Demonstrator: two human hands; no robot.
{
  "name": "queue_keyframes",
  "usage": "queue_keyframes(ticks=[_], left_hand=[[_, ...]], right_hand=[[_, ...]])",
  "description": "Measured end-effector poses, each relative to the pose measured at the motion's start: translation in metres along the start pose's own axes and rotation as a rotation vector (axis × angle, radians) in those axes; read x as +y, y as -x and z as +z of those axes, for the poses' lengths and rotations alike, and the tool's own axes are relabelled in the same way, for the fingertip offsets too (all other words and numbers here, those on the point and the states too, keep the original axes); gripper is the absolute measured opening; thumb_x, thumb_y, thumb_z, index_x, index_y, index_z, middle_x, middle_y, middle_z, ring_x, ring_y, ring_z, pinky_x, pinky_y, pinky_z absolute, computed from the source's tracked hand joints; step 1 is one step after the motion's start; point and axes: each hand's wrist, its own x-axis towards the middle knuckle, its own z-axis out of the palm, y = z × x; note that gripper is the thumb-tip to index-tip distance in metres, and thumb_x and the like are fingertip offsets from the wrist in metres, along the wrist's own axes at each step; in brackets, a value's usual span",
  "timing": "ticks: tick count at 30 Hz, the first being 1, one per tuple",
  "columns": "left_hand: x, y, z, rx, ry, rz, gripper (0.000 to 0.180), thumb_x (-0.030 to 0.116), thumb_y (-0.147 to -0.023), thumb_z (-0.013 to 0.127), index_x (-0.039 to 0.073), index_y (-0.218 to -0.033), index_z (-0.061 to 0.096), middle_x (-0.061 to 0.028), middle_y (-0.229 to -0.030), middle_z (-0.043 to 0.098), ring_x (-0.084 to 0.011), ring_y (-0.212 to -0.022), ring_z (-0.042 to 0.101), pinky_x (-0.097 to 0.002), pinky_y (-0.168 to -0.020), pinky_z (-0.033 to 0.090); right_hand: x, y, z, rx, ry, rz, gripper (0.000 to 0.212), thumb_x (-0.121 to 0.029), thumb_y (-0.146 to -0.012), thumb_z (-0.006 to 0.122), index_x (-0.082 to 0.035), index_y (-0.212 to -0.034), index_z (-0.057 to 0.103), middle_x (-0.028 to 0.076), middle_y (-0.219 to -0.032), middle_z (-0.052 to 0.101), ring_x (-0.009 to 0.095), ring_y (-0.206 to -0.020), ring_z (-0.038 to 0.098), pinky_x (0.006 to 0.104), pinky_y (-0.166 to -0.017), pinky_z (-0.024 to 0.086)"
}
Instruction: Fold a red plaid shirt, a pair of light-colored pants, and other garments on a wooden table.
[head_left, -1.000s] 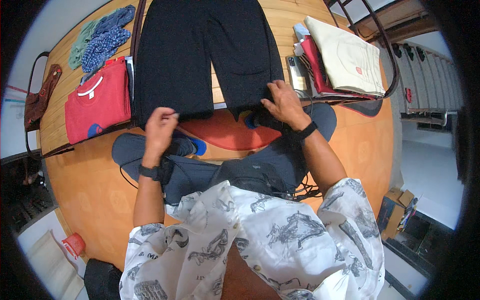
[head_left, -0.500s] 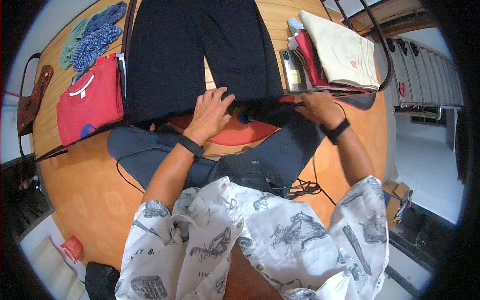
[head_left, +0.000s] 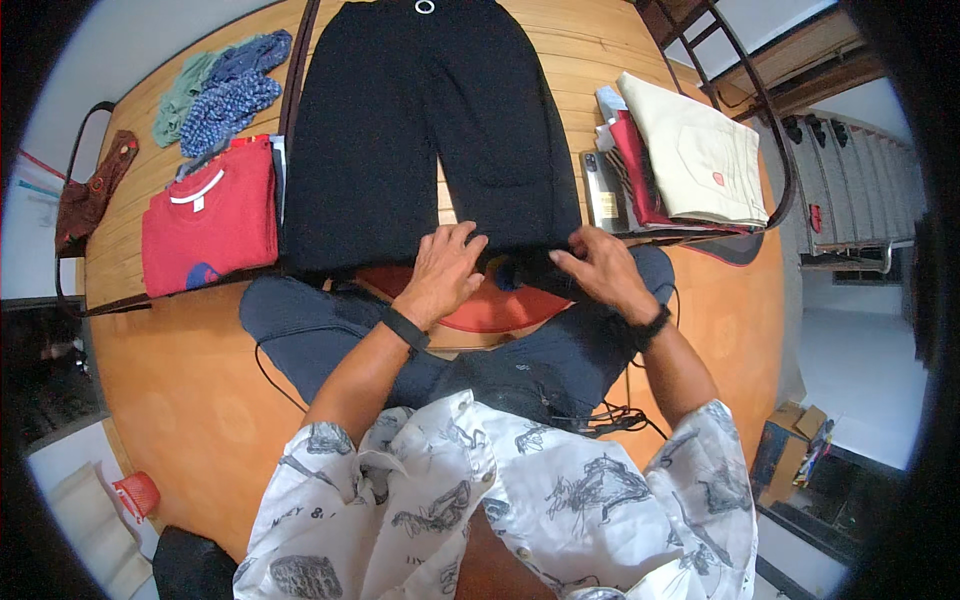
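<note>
Black trousers point(head_left: 370, 140) lie spread flat on the low wooden table point(head_left: 580, 40), waist at the far side and both leg ends toward me. A small white ring point(head_left: 425, 7) shows at the waist. My left hand point(head_left: 443, 270) is open, its fingertips resting on the inner hem of the left trouser leg. At the outer hem corner of the right leg is my right hand point(head_left: 605, 270), thumb and fingers apart, touching the cloth's edge. Below the hem, between my crossed legs, a red rounded surface point(head_left: 500, 312) shows in part.
On the left sits a folded red shirt point(head_left: 220, 225) atop other clothes, with crumpled blue and green cloths point(head_left: 225, 95) behind. To the right, a stack topped by folded cream trousers point(head_left: 690, 160) stands beside a phone point(head_left: 603, 190). Black cables point(head_left: 620, 415) lie by my lap.
My view has shifted, bringing the trousers' waist into sight. My right hand has come inward along the hem toward the right leg. The left hand stays at the inner hem.
</note>
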Motion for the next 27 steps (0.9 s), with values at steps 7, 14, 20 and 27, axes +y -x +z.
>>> queue_keyframes(ticks=[7,14,20,27], left_hand=[[0.003,0.0,0.0,0.001,0.011,-0.037,0.061,0.019,-0.078,0.078,0.004,-0.132,0.056,-0.018,-0.141,0.047,-0.0373,-0.127,0.045,-0.047,-0.104,0.038],[0.0,0.003,-0.004,0.019,-0.019,-0.037,0.06,0.019,-0.077,0.078,0.005,-0.131,0.056,-0.0167,-0.138,0.049,-0.0367,-0.125,0.046,-0.047,-0.103,0.039],[-0.002,0.002,-0.002,-0.007,-0.034,-0.059,0.058,0.017,-0.078,0.078,0.006,-0.13,0.056,-0.0152,-0.137,0.049,-0.0356,-0.124,0.046,-0.0469,-0.102,0.039],[-0.001,-0.006,0.0,0.051,-0.051,-0.031,0.053,0.015,-0.076,0.077,0.004,-0.125,0.06,-0.0155,-0.133,0.051,-0.0344,-0.12,0.048,-0.0463,-0.098,0.041]], right_hand=[[0.024,-0.048,0.046,0.226,0.224,0.141,0.038,-0.036,-0.087,0.067,0.001,-0.093,0.058,0.023,-0.093,0.065,0.043,-0.092,0.065,0.0524,-0.079,0.051],[0.054,-0.06,0.036,0.256,0.007,0.276,0.029,-0.025,-0.087,0.061,0.003,-0.094,0.064,0.029,-0.095,0.067,0.044,-0.09,0.066,0.0484,-0.08,0.051],[0.102,-0.05,0.037,0.225,-0.564,0.469,0.025,-0.021,-0.096,0.053,0.001,-0.105,0.061,0.007,-0.086,0.062,0.019,-0.07,0.062,0.0366,-0.062,0.056],[0.096,-0.056,0.02,0.395,-1.224,0.73,0.016,-0.015,-0.097,0.05,-0.002,-0.1,0.059,0.001,-0.077,0.052,0.012,-0.064,0.052,0.0302,-0.054,0.048]])
